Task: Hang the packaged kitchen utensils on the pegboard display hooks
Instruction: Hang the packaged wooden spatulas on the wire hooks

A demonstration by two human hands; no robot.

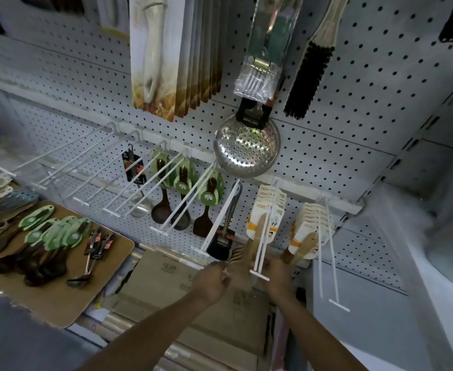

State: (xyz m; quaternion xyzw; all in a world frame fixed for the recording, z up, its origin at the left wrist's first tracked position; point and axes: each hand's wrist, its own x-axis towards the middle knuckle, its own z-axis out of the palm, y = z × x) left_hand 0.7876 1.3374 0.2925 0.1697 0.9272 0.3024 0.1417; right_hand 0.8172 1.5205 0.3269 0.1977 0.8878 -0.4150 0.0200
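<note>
Your left hand (211,281) and right hand (279,277) meet low at the front end of a long white wire display hook (260,259) on the white pegboard (354,116). Both are curled around a pale wooden utensil (242,266) between them; blur hides exactly how the fingers pinch it. The utensil sits just beside the hook's crossbar tip, and you cannot tell whether its card is threaded on. Further back on that hook hang white-and-orange carded wooden utensils (266,210), and a matching bunch (311,226) hangs on the hook to the right. To the left, dark wooden spoons with green cards (182,180) hang on hooks, and more of them (48,236) lie on a brown cardboard sheet (59,303). A perforated steel skimmer (246,148) hangs above.
</note>
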